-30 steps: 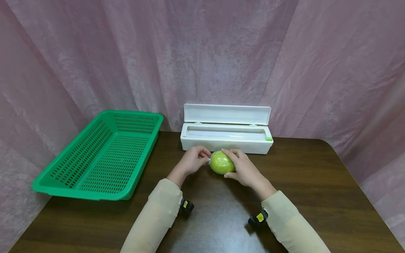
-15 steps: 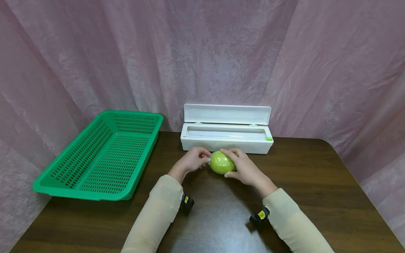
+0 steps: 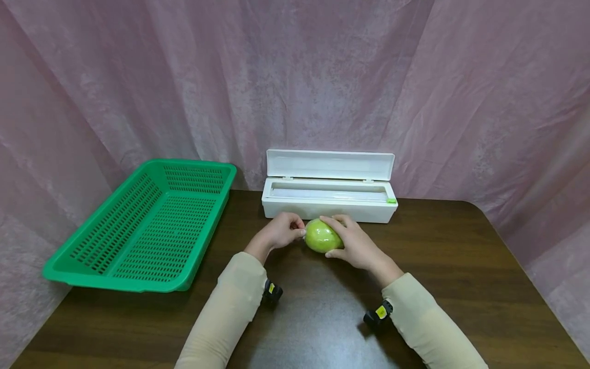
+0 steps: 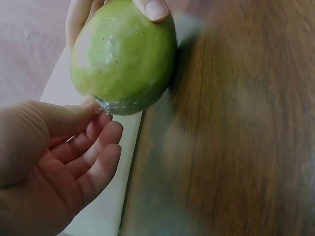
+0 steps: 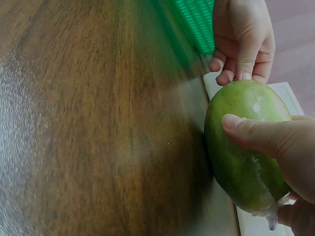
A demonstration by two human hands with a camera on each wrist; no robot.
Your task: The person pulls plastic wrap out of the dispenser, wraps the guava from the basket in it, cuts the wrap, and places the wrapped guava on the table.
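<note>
A green mango point(image 3: 318, 237) wrapped in clear cling film lies at the middle of the table, just in front of a white wrap box. My right hand point(image 3: 358, 248) grips it from the right, thumb on the near side and fingers over the far side. At the mango's left end, my left hand point(image 3: 281, 231) pinches a gathered tuft of cling film point(image 4: 105, 105) between thumb and index finger, the other fingers loosely bent. Another twisted tail of cling film point(image 5: 271, 216) sticks out at the opposite end, beside the right hand's fingers in the right wrist view.
The white cling film box point(image 3: 329, 209) stands behind the hands, lid raised, with a roll inside and a green slider point(image 3: 391, 201) at its right end. A green perforated basket point(image 3: 184, 277) sits left on the brown wooden table point(image 3: 461, 277). Pink curtains hang behind.
Both hands keep their hold on the mango and its film with only small motions. The right wrist has shifted slightly to the right, and the head view has tilted a little.
</note>
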